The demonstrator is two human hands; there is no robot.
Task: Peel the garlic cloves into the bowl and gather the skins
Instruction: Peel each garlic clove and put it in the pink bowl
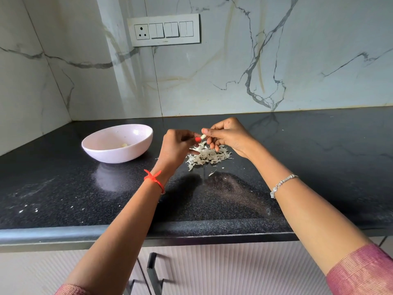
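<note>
A small pale garlic clove (203, 136) is pinched between the fingertips of both hands, above the black counter. My left hand (176, 147) holds it from the left with a red-nailed thumb against it. My right hand (228, 135) grips it from the right. Directly below the hands lies a heap of white papery skins (207, 156), with a few loose flakes nearer me. A pale pink bowl (100, 154) stands to the left of the hands, and a peeled clove (124, 145) lies inside it.
The black speckled counter (297, 158) runs into a corner of marble wall at the back left. A switch panel (163, 29) hangs on the wall. Small white crumbs (27, 209) dot the counter's front left. Cabinet doors with dark handles (151, 267) sit below the edge.
</note>
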